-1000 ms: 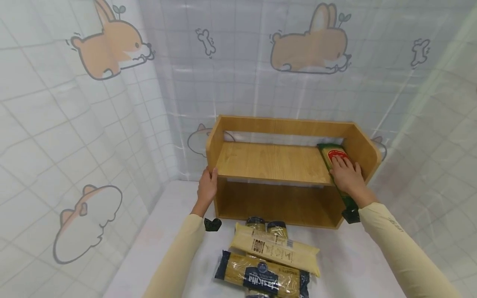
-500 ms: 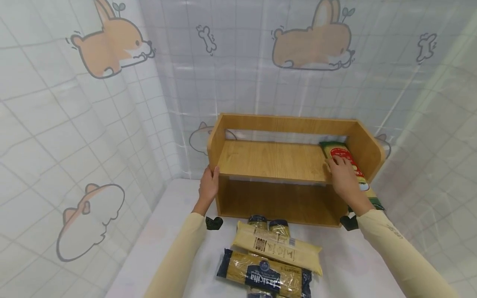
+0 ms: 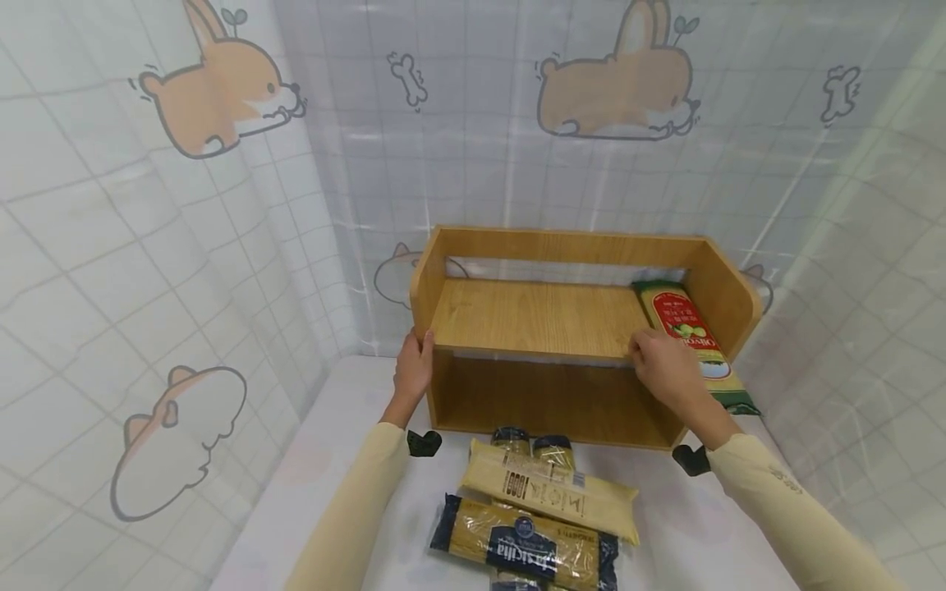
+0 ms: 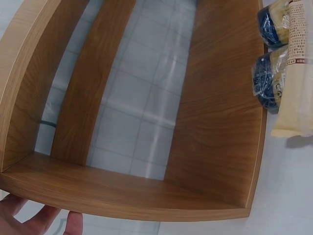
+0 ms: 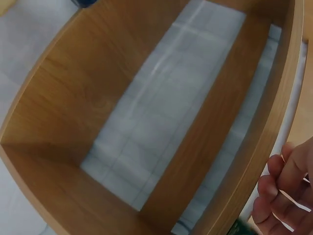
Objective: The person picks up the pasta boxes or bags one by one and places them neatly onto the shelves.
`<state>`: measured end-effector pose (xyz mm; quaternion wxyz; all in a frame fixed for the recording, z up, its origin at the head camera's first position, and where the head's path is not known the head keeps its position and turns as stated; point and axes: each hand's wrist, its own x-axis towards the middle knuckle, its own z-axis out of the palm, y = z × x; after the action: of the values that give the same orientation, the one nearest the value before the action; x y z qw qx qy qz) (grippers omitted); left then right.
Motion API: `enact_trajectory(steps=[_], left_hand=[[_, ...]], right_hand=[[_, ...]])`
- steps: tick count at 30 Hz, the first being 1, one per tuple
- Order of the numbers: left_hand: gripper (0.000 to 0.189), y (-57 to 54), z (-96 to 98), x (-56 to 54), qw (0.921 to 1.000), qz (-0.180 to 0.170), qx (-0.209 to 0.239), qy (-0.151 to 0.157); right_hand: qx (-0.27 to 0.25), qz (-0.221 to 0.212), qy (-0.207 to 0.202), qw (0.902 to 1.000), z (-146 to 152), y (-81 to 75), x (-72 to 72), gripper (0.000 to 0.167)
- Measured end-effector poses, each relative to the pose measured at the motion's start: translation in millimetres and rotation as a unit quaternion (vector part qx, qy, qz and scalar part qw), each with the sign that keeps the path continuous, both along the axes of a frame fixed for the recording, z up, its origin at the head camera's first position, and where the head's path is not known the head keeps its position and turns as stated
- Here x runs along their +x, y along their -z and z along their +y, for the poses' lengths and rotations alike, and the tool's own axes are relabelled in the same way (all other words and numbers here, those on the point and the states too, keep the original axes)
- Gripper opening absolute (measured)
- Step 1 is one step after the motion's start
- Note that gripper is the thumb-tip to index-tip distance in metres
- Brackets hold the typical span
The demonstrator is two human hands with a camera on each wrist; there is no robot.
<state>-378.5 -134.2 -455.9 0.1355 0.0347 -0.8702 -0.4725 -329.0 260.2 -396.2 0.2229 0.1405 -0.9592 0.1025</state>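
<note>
In the head view, my left hand (image 3: 412, 369) grips the front edge of the left side panel of a two-tier wooden shelf (image 3: 532, 320); its fingertips (image 4: 73, 223) press the panel's outer face in the left wrist view. A long flat packet (image 3: 683, 328), green, red and gold with olives printed on it, lies at the right end of the upper board, against the side panel, its near end jutting past the front edge. Just left of it, my right hand (image 3: 668, 369) has curled fingers at the board's front edge. Nothing shows between those fingers (image 5: 269, 188) in the right wrist view.
On the white table before the shelf lie a cream packet (image 3: 550, 492) and a blue-ended spaghetti packet (image 3: 525, 542), overlapping other packs. Two dark-capped ends (image 3: 512, 439) poke out close to the lower compartment. Patterned curtains (image 3: 473, 123) hang behind and on both sides.
The packet's near end has shifted right and its printed red face now shows. My right hand has come off it, moving left and toward me, fingers curling. The left hand stays put.
</note>
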Motion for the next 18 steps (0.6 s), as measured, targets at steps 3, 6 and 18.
enact_trajectory(steps=[3,6,18], left_hand=[[0.056,1.0,-0.2,-0.7,1.0,0.002,-0.002,-0.003],[0.055,1.6,0.7,-2.9,0.9999,0.009,-0.003,-0.003],[0.057,1.7,-0.5,-0.2,0.9999,0.01,-0.003,0.0]], right_hand=[[0.02,0.018,-0.017,0.9995,-8.9,4.9,4.2,0.006],[0.032,0.038,-0.039,0.998,-15.9,15.2,8.5,0.007],[0.104,0.027,-0.13,0.9857,-32.9,74.5,21.2,0.022]])
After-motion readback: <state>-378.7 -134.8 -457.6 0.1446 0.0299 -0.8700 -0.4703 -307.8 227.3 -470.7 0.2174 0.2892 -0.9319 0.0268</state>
